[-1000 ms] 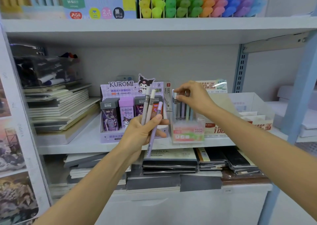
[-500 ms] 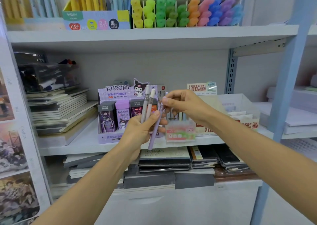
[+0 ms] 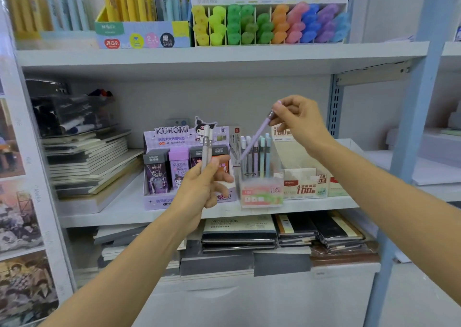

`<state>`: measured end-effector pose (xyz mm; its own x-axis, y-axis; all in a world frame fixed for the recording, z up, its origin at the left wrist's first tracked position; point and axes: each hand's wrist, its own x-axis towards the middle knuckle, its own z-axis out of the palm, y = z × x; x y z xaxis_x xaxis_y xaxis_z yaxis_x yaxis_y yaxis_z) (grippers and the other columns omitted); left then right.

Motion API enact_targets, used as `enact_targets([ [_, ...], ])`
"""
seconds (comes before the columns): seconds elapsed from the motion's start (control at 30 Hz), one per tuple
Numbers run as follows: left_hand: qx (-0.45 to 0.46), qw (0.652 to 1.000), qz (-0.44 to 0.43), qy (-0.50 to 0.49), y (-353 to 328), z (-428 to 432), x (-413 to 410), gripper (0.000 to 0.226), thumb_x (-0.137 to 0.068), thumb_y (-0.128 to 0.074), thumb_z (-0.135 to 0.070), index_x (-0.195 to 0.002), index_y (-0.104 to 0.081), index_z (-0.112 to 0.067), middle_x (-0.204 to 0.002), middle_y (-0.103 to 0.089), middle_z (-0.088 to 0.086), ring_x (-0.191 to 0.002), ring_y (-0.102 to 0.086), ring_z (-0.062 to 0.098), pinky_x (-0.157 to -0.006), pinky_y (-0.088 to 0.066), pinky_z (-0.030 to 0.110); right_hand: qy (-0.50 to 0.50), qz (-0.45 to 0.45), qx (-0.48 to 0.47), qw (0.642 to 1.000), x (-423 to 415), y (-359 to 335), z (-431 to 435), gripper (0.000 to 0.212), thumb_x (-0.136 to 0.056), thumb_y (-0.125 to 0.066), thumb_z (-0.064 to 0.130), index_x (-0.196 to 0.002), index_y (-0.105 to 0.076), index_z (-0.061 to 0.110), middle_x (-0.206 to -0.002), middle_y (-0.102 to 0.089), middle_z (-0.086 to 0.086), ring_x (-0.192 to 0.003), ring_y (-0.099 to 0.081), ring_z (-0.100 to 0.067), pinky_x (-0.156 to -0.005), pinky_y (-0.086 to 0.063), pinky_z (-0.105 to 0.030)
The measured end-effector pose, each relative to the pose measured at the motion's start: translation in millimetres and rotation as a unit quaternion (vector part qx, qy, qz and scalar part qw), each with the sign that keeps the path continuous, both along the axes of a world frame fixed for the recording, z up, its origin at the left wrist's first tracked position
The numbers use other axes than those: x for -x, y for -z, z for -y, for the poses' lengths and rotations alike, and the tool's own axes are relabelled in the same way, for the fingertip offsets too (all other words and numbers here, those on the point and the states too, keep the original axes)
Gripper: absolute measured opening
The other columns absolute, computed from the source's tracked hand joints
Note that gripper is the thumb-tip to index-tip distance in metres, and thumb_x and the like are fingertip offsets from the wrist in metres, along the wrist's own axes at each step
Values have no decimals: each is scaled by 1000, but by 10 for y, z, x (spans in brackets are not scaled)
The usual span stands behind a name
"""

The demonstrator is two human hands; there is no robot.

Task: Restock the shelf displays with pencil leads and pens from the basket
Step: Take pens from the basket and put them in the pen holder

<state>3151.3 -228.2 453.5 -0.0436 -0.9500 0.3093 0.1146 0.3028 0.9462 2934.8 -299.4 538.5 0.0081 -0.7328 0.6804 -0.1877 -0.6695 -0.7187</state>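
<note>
Pinching the lilac pen (image 3: 257, 137) by its top end, the right hand (image 3: 296, 119) held it slanting toward the clear pen box (image 3: 262, 192) below the grip, where it probably needed righting before lowering into a gap, while the left hand (image 3: 199, 189) clasped two pale pens (image 3: 206, 149).

Clear glossy plastic pen box (image 3: 262, 189), matt cardboard display (image 3: 172, 137)

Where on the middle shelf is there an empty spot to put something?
The widest bare patch is at the front of the middle shelf, between the notebook stack and the Kuromi box. Only a thin strip runs before the pen holder and lead box. Those three boxes stand packed together.
</note>
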Motion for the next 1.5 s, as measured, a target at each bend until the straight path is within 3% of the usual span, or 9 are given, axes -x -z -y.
enact_targets([
  [0.17, -8, 999, 31, 18, 42, 49, 3, 28, -102, -42, -38, -117, -57, -19, -58, -32, -7, -41, -24, 8, -36, -19, 18, 54, -81, -16, 995, -3, 173, 221, 6, -95, -58, 11, -97, -60, 6, -84, -70, -13, -66, -69, -14, -55, -53, -20],
  [0.33, -16, 999, 40, 19, 66, 95, 10, 18, -103, -44, -28, -88, -40, -17, -64, -40, -5, -45, -28, 10, -39, -19, 18, 61, -123, -20, 990, -117, 385, 343, 5, -95, -60, 11, -95, -62, 6, -76, -68, -5, -62, -66, -7, -57, -56, -19],
  [0.57, -12, 998, 33, 51, 147, 154, -32, 15, -103, -44, -24, -96, -50, -12, -64, -47, -7, -48, -33, 7, -38, -23, 14, 55, -201, -9, 978, -83, 326, 388, 11, -95, -60, 12, -100, -62, 2, -78, -69, -11, -65, -67, -14, -65, -57, -19],
  [0.73, 3, 997, 27, 71, 187, 171, -10, 14, -102, -46, -23, -96, -53, -12, -63, -44, -6, -48, -32, 7, -37, -22, 14, 48, -160, 0, 986, -202, 391, 406, 14, -90, -68, 14, -102, -61, 11, -78, -69, -5, -68, -68, -14, -64, -56, -22],
  [0.87, 8, 996, 22, 82, 199, 178, -21, 14, -101, -47, -24, -97, -54, -13, -63, -44, -7, -49, -31, 8, -38, -22, 15, 105, -209, 11, 972, -274, 466, 464, 11, -85, -73, 17, -94, -70, 10, -77, -64, 4, -64, -55, -2, -60, -42, -10],
  [1.03, 13, 996, 22, 86, 208, 189, -46, 16, -101, -48, -25, -100, -58, -13, -62, -45, -7, -47, -33, 6, -36, -26, 13, 132, -223, 19, 966, -294, 417, 391, 17, -89, -68, 24, -102, -72, 14, -82, -63, 7, -69, -51, -1, -61, -37, -11],
  [1.13, 20, 996, 30, 83, 203, 185, -31, 19, -101, -48, -27, -98, -62, -15, -62, -45, -7, -47, -33, 6, -36, -26, 13, -2, -129, -11, 992, -315, 366, 207, 25, -95, -59, 34, -109, -69, 16, -85, -68, 6, -66, -55, -2, -55, -41, -11],
  [1.23, 24, 996, 36, 83, 187, 164, 27, 22, -100, -48, -29, -102, -65, -14, -62, -42, -7, -47, -31, 6, -36, -25, 13, -172, -99, -96, 975, -351, 354, 35, 28, -93, -62, 32, -112, -69, 14, -80, -71, 5, -58, -57, -2, -46, -42, -15],
  [1.5, 30, 995, 74, 59, 101, -12, 143, 33, -102, -45, -31, -118, -61, -7, -65, -58, -2, -52, -51, 9, -45, -43, 20, -193, -64, -123, 971, -336, 311, -101, 14, -87, -69, 11, -100, -72, 8, -77, -73, -3, -61, -61, -7, -56, -51, -15],
])
